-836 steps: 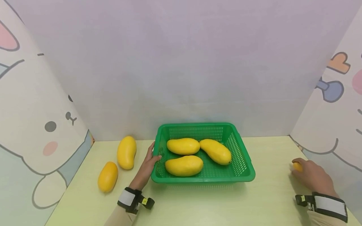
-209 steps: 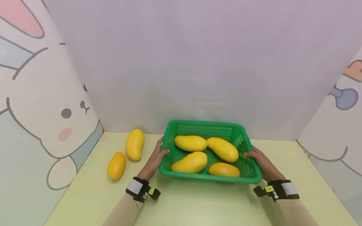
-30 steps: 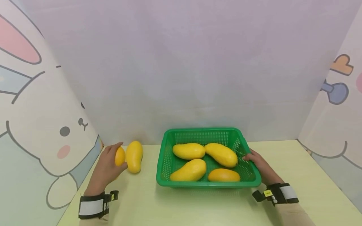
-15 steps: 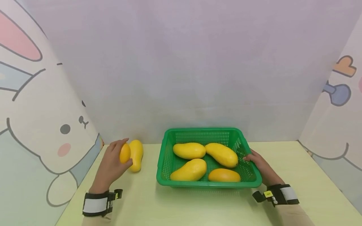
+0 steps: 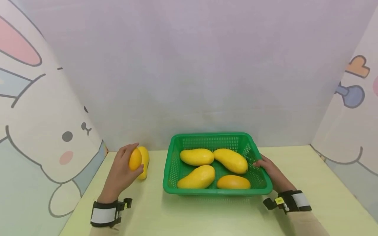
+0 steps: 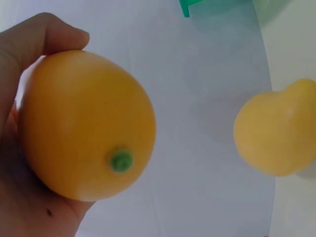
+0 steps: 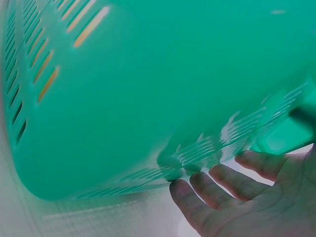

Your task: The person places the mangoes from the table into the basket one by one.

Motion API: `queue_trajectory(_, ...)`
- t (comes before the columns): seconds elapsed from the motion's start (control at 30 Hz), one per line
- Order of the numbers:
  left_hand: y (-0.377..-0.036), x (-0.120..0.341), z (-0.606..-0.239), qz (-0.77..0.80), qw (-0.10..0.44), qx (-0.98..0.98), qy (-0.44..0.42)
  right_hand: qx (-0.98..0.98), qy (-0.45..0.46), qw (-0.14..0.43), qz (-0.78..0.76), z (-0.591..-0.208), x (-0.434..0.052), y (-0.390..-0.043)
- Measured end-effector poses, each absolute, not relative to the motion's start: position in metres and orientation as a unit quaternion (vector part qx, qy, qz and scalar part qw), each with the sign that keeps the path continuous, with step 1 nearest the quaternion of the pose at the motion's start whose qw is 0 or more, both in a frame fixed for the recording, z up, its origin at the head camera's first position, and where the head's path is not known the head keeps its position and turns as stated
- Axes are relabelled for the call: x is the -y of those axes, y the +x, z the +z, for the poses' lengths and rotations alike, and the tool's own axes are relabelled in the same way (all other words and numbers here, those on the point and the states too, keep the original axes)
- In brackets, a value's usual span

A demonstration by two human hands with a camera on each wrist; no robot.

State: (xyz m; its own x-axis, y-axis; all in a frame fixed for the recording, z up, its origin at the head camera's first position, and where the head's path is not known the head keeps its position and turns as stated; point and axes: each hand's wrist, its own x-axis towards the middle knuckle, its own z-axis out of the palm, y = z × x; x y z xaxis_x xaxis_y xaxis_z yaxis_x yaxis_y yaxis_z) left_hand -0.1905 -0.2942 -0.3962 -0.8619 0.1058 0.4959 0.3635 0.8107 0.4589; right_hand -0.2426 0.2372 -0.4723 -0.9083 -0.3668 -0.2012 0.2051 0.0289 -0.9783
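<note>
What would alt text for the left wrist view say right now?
The left hand grips an orange-yellow mango, its green stem end facing the camera. A second mango lies to the right on the table, with a basket corner at top.

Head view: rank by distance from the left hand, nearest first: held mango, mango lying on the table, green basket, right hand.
1. Held mango: gripped in the left hand.
2. Mango on the table: just behind the held one, toward the wall.
3. Green basket: table centre, to the hand's right.
4. Right hand: at the basket's far right rim.
</note>
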Motion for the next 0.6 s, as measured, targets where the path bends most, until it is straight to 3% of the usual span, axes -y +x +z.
queue_trajectory(0.6,-0.192,0.271,-0.400,-0.320,0.214,0.909,-0.157,-0.687,-0.058,0.198,-0.697,-0.472,-0.236,-0.239)
